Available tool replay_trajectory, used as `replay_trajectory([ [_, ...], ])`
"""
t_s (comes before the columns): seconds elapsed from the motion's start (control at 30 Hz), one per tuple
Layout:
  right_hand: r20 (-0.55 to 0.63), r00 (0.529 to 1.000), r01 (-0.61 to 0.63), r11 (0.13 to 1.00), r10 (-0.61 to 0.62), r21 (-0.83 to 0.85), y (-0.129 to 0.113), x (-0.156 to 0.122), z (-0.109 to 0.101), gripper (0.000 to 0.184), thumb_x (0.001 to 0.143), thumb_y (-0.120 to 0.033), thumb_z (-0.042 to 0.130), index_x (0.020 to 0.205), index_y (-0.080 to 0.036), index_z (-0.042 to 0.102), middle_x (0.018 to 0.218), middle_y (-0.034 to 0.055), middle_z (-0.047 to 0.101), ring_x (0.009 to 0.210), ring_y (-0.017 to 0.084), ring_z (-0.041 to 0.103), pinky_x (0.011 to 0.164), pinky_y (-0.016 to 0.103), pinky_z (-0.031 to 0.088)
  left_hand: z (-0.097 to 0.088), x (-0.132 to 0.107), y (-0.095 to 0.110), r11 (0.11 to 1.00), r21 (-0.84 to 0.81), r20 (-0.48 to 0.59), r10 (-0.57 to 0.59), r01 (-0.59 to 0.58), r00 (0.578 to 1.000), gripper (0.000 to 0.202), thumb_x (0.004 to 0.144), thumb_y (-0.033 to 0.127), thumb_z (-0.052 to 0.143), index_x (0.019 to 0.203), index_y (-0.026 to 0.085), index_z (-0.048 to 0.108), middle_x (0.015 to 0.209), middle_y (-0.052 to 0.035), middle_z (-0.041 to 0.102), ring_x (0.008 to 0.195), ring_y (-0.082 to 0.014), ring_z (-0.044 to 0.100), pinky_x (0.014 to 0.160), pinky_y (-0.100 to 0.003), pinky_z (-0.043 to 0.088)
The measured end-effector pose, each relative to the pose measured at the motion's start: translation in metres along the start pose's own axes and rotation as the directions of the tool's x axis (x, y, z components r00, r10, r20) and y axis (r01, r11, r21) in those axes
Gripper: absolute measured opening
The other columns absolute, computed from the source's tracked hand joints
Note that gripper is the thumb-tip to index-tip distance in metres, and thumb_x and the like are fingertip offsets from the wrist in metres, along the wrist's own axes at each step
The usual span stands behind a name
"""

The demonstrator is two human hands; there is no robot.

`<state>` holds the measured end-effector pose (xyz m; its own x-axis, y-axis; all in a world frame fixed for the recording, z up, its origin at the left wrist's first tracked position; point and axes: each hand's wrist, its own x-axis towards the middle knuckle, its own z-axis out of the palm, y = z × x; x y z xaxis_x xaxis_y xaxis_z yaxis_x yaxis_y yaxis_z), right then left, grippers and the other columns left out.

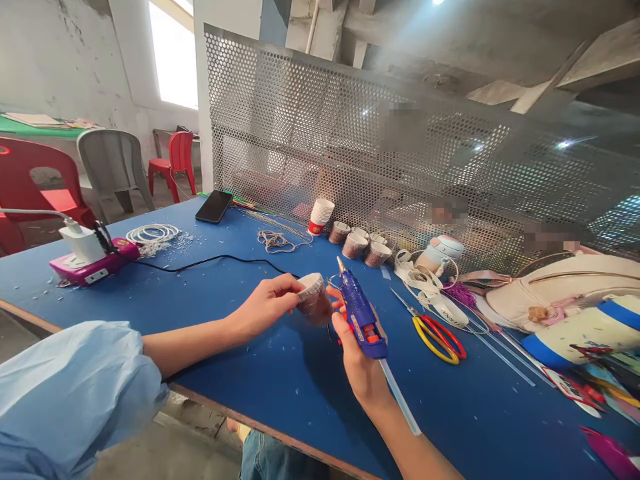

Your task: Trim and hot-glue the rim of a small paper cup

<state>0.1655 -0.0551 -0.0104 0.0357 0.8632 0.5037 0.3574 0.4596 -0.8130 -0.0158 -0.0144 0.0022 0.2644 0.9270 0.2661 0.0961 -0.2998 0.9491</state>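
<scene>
My left hand pinches the rim of a small cup, tilted above the blue table. The cup is pale at the top and brownish below, with a rough surface. In my right hand is a blue hot glue gun, its nozzle pointing up and away, close to the cup's right side. A clear glue stick juts from its back end. The right fingertips are near the cup; whether they touch it I cannot tell. Several similar brown cups stand farther back beside a stack of paper cups.
Scissors lie open to the right, near white ribbon, a flask, a bag and a cream-and-blue bottle. Leftward are a power strip, coiled white cord, a black cable and a phone. A perforated metal panel borders the back.
</scene>
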Motion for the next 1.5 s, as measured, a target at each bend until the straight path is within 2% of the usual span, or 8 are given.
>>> replay_trajectory([
  [0.2,0.050,0.989,0.144,0.973,-0.137,-0.180,0.010,0.000,0.001,0.016,0.088,-0.031,0.056,0.100,-0.022,0.058,0.098,0.0054,0.067,0.088,0.020,0.063,0.078,0.036,0.051,0.004,-0.005,-0.008,0.974,0.114,0.031,0.194,-0.197,0.980,0.013,0.078,0.022,0.055,0.072,0.015,0.064,0.075,-0.0004,0.055,0.069,-0.0112,0.051,0.065,-0.023,0.043],
  [0.37,0.050,0.967,0.254,0.916,-0.251,-0.312,0.013,0.001,-0.001,0.011,0.088,-0.030,0.057,0.096,-0.023,0.057,0.090,0.0041,0.065,0.083,0.021,0.061,0.077,0.037,0.049,0.004,-0.004,-0.013,0.971,0.140,0.013,0.195,-0.195,0.981,0.013,0.076,0.019,0.051,0.069,0.016,0.062,0.076,-0.0004,0.054,0.070,-0.0119,0.050,0.065,-0.024,0.041],
  [0.63,-0.025,0.997,0.072,0.983,-0.077,-0.166,0.001,-0.001,-0.007,0.017,0.090,-0.036,0.055,0.096,-0.022,0.063,0.096,0.0038,0.069,0.084,0.019,0.063,0.076,0.032,0.049,-0.006,0.003,-0.009,1.000,0.025,-0.063,0.014,-0.012,0.998,0.014,0.073,0.027,0.049,0.071,0.015,0.056,0.069,0.0019,0.053,0.070,-0.0129,0.048,0.065,-0.025,0.039],
  [0.93,0.109,0.990,-0.082,0.991,0.093,-0.104,0.001,-0.006,-0.007,0.034,0.086,-0.049,0.055,0.072,-0.019,0.060,0.058,-0.0011,0.056,0.053,0.014,0.050,0.053,0.027,0.040,-0.009,0.007,-0.009,0.992,-0.125,-0.097,0.016,-0.028,0.995,0.026,0.078,0.039,0.059,0.083,0.014,0.064,0.070,0.0005,0.059,0.069,-0.0134,0.052,0.068,-0.027,0.041],
  [1.03,0.090,0.988,-0.118,0.986,0.129,-0.117,0.000,-0.009,-0.006,0.037,0.083,-0.053,0.058,0.068,-0.019,0.058,0.055,-0.0009,0.053,0.052,0.014,0.047,0.051,0.026,0.037,-0.009,0.007,-0.007,0.982,-0.183,-0.059,0.027,-0.037,0.998,0.026,0.080,0.038,0.059,0.085,0.013,0.065,0.078,-0.0031,0.065,0.076,-0.0161,0.058,0.074,-0.029,0.045],
  [1.17,0.175,0.969,-0.151,0.979,0.174,-0.140,-0.001,-0.007,-0.007,0.038,0.084,-0.053,0.057,0.067,-0.020,0.056,0.055,-0.0014,0.051,0.052,0.014,0.044,0.050,0.026,0.034,-0.010,0.005,-0.004,0.982,-0.180,-0.031,0.045,-0.050,0.999,0.024,0.081,0.036,0.060,0.085,0.014,0.066,0.081,-0.0043,0.069,0.082,-0.0188,0.063,0.082,-0.032,0.048],
  [1.37,0.152,0.971,-0.155,0.973,0.182,-0.172,-0.004,-0.007,-0.007,0.036,0.084,-0.051,0.056,0.065,-0.020,0.052,0.054,-0.0032,0.045,0.051,0.012,0.041,0.049,0.025,0.032,-0.010,0.004,-0.007,0.982,-0.171,-0.035,0.076,-0.081,0.996,0.023,0.082,0.035,0.060,0.087,0.014,0.066,0.080,-0.0037,0.069,0.081,-0.0182,0.064,0.081,-0.031,0.048],
  [1.5,0.201,0.969,-0.103,0.973,0.145,-0.206,-0.006,-0.007,-0.006,0.036,0.085,-0.048,0.054,0.062,-0.021,0.049,0.053,-0.0042,0.043,0.049,0.011,0.040,0.050,0.025,0.034,-0.011,0.004,-0.010,0.989,-0.116,-0.026,0.092,-0.094,0.995,0.024,0.084,0.036,0.058,0.088,0.014,0.067,0.081,-0.0038,0.068,0.080,-0.0181,0.063,0.080,-0.031,0.048],
])
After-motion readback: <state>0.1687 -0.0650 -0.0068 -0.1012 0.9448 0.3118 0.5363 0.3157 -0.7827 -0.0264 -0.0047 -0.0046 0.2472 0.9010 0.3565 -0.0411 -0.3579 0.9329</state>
